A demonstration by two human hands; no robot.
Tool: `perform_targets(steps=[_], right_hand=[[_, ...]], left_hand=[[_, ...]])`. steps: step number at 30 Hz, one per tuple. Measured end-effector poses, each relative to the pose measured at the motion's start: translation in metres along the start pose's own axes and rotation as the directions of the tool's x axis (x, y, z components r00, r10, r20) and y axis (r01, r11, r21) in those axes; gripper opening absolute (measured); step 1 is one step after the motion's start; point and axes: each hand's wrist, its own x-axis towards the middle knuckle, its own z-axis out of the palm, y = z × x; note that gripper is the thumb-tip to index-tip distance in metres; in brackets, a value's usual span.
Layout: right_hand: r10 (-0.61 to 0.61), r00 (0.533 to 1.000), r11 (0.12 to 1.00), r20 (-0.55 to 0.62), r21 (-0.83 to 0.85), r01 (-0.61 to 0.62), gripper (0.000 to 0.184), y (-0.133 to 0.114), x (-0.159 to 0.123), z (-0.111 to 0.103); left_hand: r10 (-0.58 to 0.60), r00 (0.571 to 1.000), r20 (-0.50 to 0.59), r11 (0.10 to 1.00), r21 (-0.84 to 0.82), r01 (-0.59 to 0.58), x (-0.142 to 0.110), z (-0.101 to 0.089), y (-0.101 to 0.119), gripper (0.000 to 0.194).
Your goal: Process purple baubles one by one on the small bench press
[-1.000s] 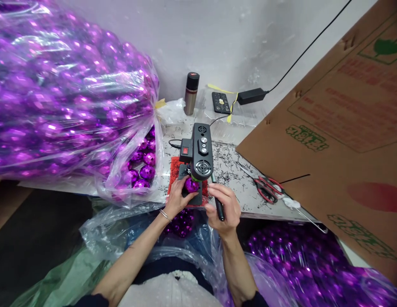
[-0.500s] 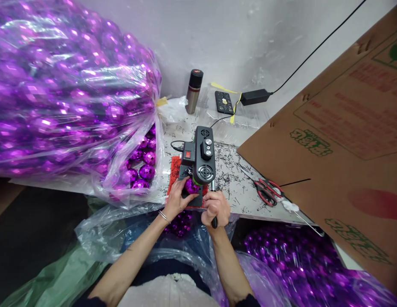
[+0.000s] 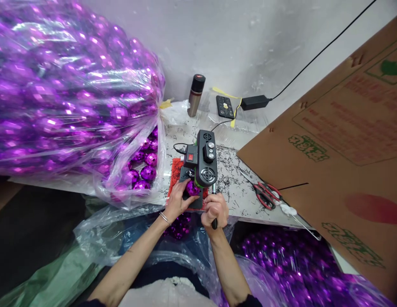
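A small black bench drill press (image 3: 207,155) with a red switch stands on a red mat (image 3: 176,167). Under its head sits a shiny purple faceted ball (image 3: 192,188). My left hand (image 3: 178,200) grips this ball from the left, thumb at the near side and fingers at the far side. My right hand (image 3: 216,210) is wrapped round the black-ended lever handle (image 3: 214,223) at the machine's right side. The handle points down toward me. The spot where the machine meets the ball is hidden by the head.
A big clear bag of purple balls (image 3: 73,98) fills the left. Behind the machine are a thermos (image 3: 196,94), a phone (image 3: 224,106) and a power adapter (image 3: 256,102). Scissors (image 3: 265,194) lie by a cardboard box (image 3: 332,149). Black shavings litter the table (image 3: 238,204). More purple balls (image 3: 291,260) lie below.
The view has shifted slightly, so things sit a little lower in it. Both hands keep their hold on the ball and the lever handle, with no clear movement.
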Motion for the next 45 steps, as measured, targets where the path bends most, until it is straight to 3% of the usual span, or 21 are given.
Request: perform_targets(steps=[7,17,21,25,28,31,32,35,37,39,41,45], right_hand=[[-0.009,0.999,1.000,-0.037,0.007,0.009,0.037,0.005,-0.002,0.004],[-0.026,1.000,0.999,-0.002,0.047,0.026,0.034,0.010,-0.006,0.006],[-0.024,0.999,0.999,0.022,0.033,0.024,0.035,0.004,0.013,0.001],[0.093,0.994,0.995,0.052,0.023,-0.094,0.036,-0.010,0.042,-0.008],[0.191,0.979,0.981,0.074,0.027,-0.194,0.040,-0.017,0.050,-0.011],[0.179,0.981,0.982,0.075,0.051,-0.183,0.039,-0.017,0.042,-0.010],[0.164,0.984,0.984,0.069,0.056,-0.168,0.039,-0.017,0.038,-0.010],[0.141,0.989,0.988,0.045,0.058,-0.143,0.040,-0.015,0.030,-0.007],[0.149,0.989,0.987,0.027,0.052,-0.150,0.041,-0.015,0.028,-0.005],[0.152,0.988,0.987,0.019,0.052,-0.153,0.041,-0.015,0.029,-0.004],[0.144,0.989,0.988,0.021,0.061,-0.145,0.040,-0.016,0.030,-0.004],[0.125,0.992,0.990,0.033,0.055,-0.127,0.038,-0.016,0.033,-0.005]], left_hand=[[0.006,1.000,-0.011,1.000,-0.003,-0.006,0.002,0.004,-0.004,0.059],[0.016,1.000,0.000,0.999,-0.029,-0.016,0.009,0.002,-0.006,0.059],[0.020,1.000,-0.010,0.999,-0.026,-0.020,0.015,0.006,-0.008,0.058],[0.060,0.998,-0.006,0.998,-0.014,-0.060,0.004,0.006,-0.006,0.059],[0.183,0.983,0.028,0.982,0.030,-0.184,-0.025,-0.009,-0.002,0.068],[0.256,0.966,0.019,0.960,0.113,-0.257,-0.045,-0.041,0.002,0.095],[0.252,0.968,-0.016,0.956,0.159,-0.246,-0.045,-0.055,0.002,0.096],[0.178,0.971,-0.159,0.936,0.333,-0.117,-0.018,-0.099,-0.008,0.056],[0.061,0.982,-0.178,0.898,0.439,0.024,0.012,-0.121,-0.020,0.043],[-0.094,0.992,-0.087,0.833,0.539,0.126,0.039,-0.133,-0.030,0.040],[-0.213,0.977,0.029,0.779,0.609,0.152,0.058,-0.135,-0.036,0.044],[-0.275,0.952,0.135,0.797,0.586,0.147,0.071,-0.132,-0.037,0.051]])
